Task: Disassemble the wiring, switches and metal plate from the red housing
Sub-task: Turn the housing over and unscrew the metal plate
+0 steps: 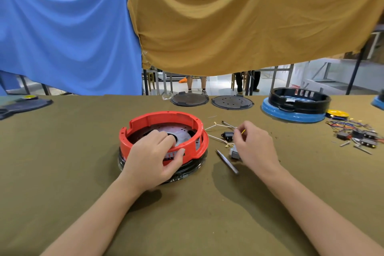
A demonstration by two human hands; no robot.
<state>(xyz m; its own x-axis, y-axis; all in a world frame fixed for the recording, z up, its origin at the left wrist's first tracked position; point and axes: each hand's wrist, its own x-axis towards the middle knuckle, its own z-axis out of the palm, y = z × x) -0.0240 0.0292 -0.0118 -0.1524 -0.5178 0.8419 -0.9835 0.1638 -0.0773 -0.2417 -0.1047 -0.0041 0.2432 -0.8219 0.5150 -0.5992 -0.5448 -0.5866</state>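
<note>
The red housing (164,137) sits a little left of the frame's centre on the olive cloth-covered table (62,172), resting on a black base (187,169). My left hand (154,157) grips its near rim, fingers curled over into the ring and thumb pressed on the outer wall; the metal plate (182,134) shows inside, just beyond my fingertips. My right hand (254,145), right of the housing, pinches a thin yellow-tipped wire (242,131) between its fingertips. Beside it lie white leads (214,126), a black switch (227,136), a small grey part (234,152) and a dark slim tool (227,161). At the right edge lies a heap of coloured wires and switches (357,132), near a black housing on a blue base (299,103).
</note>
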